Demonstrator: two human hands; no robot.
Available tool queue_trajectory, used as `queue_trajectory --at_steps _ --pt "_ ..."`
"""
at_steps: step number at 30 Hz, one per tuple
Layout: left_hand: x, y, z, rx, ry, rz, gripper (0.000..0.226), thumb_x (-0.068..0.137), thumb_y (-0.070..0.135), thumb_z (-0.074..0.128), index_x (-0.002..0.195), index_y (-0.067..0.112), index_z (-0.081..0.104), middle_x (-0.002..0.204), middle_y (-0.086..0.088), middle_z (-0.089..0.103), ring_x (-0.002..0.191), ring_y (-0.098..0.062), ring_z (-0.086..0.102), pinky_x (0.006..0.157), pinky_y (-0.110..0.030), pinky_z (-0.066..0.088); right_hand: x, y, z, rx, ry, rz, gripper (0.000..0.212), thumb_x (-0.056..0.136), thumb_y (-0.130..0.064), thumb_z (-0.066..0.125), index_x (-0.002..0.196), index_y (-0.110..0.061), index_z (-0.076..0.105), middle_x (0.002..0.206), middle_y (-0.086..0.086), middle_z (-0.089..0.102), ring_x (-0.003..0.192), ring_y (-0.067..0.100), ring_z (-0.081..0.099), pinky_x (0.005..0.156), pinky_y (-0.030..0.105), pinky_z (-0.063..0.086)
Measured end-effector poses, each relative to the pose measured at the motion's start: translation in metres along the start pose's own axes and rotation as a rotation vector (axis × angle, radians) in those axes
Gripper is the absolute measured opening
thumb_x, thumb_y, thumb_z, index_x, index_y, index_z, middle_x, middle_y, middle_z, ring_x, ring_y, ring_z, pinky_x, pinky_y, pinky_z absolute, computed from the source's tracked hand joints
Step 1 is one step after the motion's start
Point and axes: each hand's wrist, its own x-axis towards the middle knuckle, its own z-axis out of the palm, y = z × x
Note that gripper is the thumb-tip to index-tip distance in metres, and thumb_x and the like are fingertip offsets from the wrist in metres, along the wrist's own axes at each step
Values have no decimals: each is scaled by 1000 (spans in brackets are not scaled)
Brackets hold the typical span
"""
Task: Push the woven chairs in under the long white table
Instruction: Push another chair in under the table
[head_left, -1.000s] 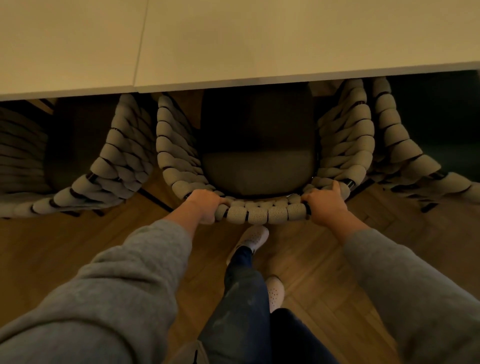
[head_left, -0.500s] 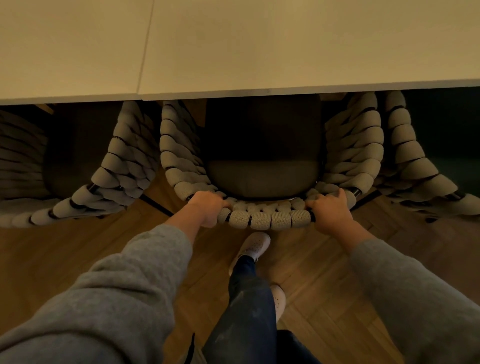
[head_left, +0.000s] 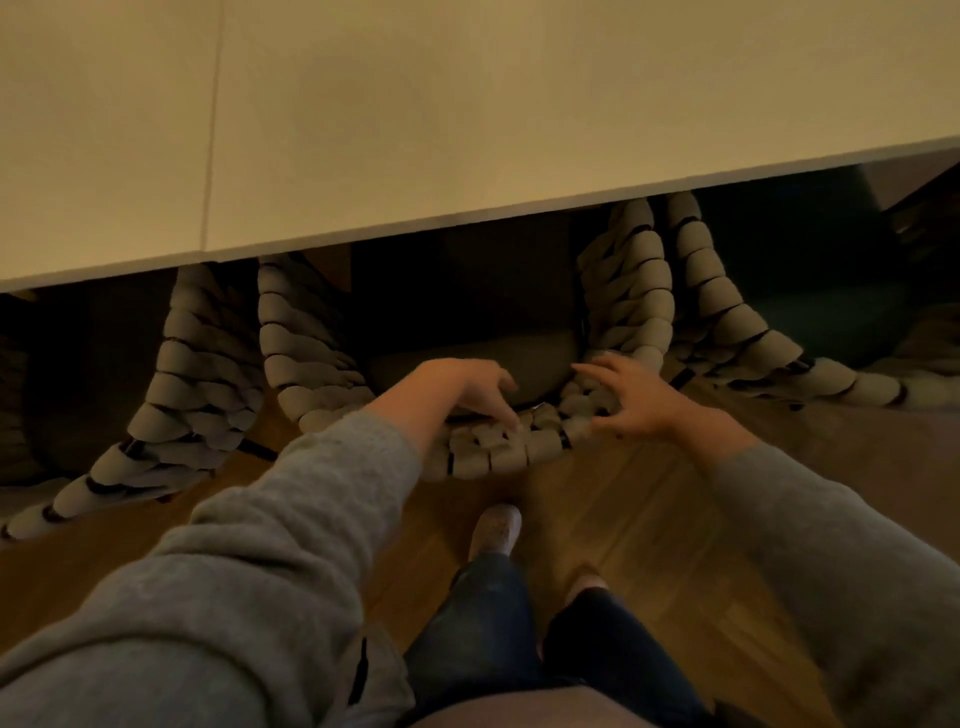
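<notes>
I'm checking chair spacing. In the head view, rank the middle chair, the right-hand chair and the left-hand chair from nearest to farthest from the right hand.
1. Middle chair: its back rim is directly below the right hand.
2. Right-hand chair: just beyond, to the right.
3. Left-hand chair: far side, past the left hand.

A home dining area: woven chairs (head_left: 311, 364) tucked under a long white table (head_left: 415, 130) on herringbone wood floor (head_left: 623, 519).

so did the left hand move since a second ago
Yes. The left hand has left the left corner of the chair's back rim and shifted right toward its middle, fingers uncurled.
</notes>
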Motion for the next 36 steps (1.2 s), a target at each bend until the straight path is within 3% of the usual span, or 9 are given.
queue_trajectory --at_steps 5,7,10,16,20,24,27,32,36 --pt "24 93 -26 42 432 301 49 91 41 61 136 26 52 135 1 55 122 -19 52 100 -36 46 -50 92 -30 9 329 107 84 83 -59 63 152 -36 21 158 3 24 147 25 17 120 49 18" --pt "33 132 -29 88 583 409 45 92 40 60 134 25 55 132 0 55 121 -19 52 100 -37 46 -70 138 -37 -1 367 172 87 82 -58 65 153 -35 20 158 4 23 147 26 16 120 48 15" --pt "51 193 -25 166 682 512 51 90 41 61 138 26 50 144 -3 46 134 -22 40 110 -38 33 -96 210 -46 -71 302 254 95 80 -63 65 155 -32 15 161 6 20 149 26 11 122 45 9" --pt "94 310 -4 398 486 378 76 88 45 64 152 26 28 159 -7 23 149 -28 11 118 -54 3 -149 344 -69 -295 61 221 106 77 -66 67 156 -30 6 161 8 19 149 26 13 121 44 8" --pt "121 368 13 493 413 166 63 88 46 61 145 27 41 149 -2 40 145 -29 22 111 -71 -2 -169 414 -87 -395 -85 223 91 83 -46 67 154 -35 13 155 1 32 144 24 27 120 48 14" --pt "143 396 23 482 450 86 60 87 44 61 142 32 41 134 1 54 134 -28 38 113 -68 -2 -169 456 -105 -449 -92 202 65 88 -34 59 147 -40 31 143 -2 47 133 22 43 115 49 28" --pt "151 399 23 448 455 95 55 87 41 60 140 38 42 131 1 56 130 -28 42 113 -66 1 -169 467 -102 -466 -22 160 48 89 -38 54 135 -44 45 129 -7 56 115 18 53 97 38 43" --pt "145 408 31 415 435 98 55 87 38 61 140 37 44 130 2 57 132 -27 40 114 -63 1 -180 469 -92 -427 13 181 36 87 -33 54 122 -44 55 110 -11 62 101 15 56 90 34 39" --pt "130 421 50 413 387 104 58 87 34 61 142 33 42 125 3 59 130 -27 40 114 -64 1 -201 471 -79 -415 -42 209 37 88 -33 53 122 -47 54 108 -14 63 100 13 56 91 34 36"
